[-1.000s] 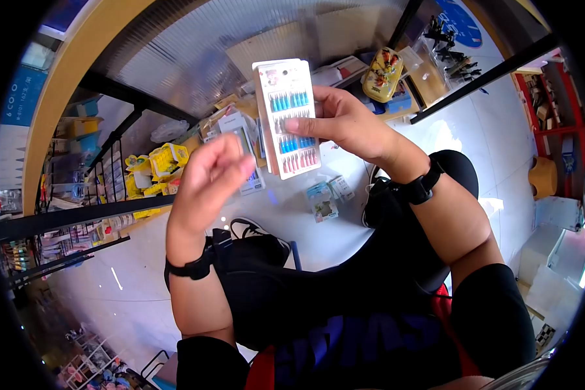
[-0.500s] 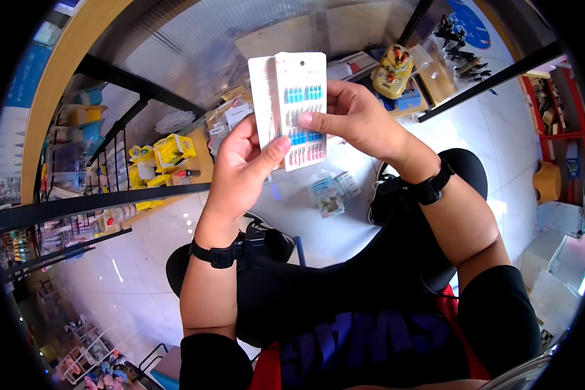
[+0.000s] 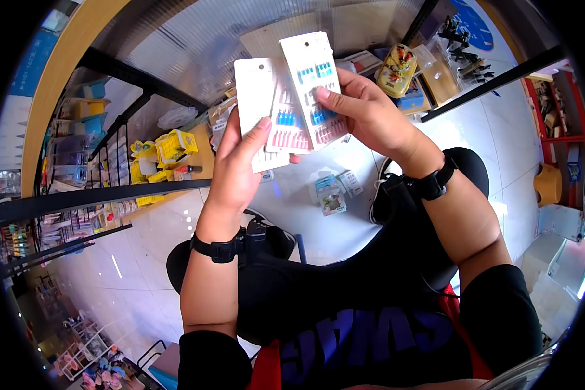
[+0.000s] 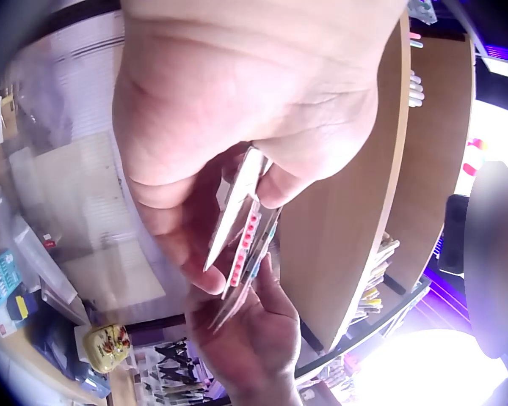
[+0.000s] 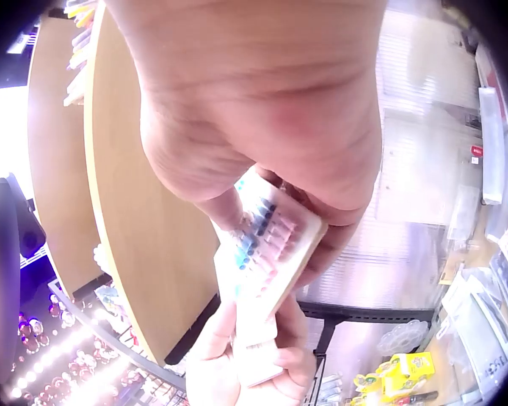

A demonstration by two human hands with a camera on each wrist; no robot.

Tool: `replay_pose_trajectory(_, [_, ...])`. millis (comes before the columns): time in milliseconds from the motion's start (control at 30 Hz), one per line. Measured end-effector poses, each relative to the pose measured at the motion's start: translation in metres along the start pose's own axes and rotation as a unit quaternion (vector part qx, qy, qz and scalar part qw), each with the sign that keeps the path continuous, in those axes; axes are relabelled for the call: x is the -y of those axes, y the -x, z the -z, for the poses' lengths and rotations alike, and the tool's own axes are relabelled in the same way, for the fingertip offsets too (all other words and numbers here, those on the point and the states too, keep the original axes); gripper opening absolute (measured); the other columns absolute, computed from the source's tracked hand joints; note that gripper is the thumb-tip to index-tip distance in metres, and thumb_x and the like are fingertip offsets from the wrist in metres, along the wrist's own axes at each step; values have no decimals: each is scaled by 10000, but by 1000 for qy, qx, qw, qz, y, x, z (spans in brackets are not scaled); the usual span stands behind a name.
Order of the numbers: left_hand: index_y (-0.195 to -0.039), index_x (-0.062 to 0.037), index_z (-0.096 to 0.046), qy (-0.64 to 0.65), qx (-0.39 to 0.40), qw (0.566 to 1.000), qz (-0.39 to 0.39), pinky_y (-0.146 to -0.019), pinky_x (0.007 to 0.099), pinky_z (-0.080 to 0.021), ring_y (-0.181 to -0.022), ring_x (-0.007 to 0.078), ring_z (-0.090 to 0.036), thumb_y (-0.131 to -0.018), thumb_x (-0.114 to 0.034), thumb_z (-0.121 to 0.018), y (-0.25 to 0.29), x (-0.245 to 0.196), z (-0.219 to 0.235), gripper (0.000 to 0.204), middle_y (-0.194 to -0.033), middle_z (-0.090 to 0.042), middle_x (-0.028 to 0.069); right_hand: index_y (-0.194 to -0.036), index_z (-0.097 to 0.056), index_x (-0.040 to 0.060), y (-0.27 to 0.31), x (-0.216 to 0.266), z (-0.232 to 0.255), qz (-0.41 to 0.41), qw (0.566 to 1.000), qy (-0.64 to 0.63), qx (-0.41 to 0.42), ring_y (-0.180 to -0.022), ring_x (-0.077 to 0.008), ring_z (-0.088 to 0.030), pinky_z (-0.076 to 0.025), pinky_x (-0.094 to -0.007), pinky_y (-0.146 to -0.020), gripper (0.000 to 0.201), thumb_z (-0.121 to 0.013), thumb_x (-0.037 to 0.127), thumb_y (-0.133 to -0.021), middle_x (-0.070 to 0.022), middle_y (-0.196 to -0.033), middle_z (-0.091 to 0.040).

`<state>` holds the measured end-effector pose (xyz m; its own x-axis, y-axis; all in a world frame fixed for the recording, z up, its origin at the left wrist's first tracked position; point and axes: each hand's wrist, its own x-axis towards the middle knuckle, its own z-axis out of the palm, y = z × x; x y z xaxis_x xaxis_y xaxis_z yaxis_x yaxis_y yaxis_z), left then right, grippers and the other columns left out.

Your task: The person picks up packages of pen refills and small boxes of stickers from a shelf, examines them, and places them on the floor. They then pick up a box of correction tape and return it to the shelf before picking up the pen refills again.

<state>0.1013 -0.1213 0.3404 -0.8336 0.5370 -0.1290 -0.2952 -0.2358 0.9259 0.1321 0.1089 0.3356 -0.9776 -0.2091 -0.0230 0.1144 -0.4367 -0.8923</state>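
Head view: a yellow case (image 3: 397, 70) is lying upper right, yellow containers (image 3: 177, 147) are sitting centre-left, a red rack (image 3: 563, 136) is standing far right.

My shirt (image 3: 367, 335): big purple letters, upside down in head view, look like SWAG. Print on the cards (image 3: 253, 84) I'm holding: too small. Blue panel (image 3: 32, 71), blue sign (image 3: 474, 27): illegible.
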Motion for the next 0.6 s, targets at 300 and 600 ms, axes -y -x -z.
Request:
replay_pose_trajectory(300, [-1501, -75, -424, 134, 14, 991, 20, -903, 354, -585, -1176, 172, -662, -1099, -286, -534, -10, 6, 4, 468, -1340, -637, 90, -1341, -594, -18, 0, 1, 4, -2, 997, -74, 34, -1075, -151, -703, -566, -302, -949, 381, -621, 229, -1052, -103, -1216, -719])
replay_pose_trajectory(600, [-1464, -48, -468, -18, -22, 1000, -2, -851, 266, -600, -1084, 119, -694, -1088, -196, -567, -7, 3, 1, 416, -1304, -659, 68, -1408, -530, -12, 2, 3, 2, -7, 998, 55, 14, -1075, -119, -693, -583, -271, -918, 429, -639, 185, -1043, -84, -1225, -710])
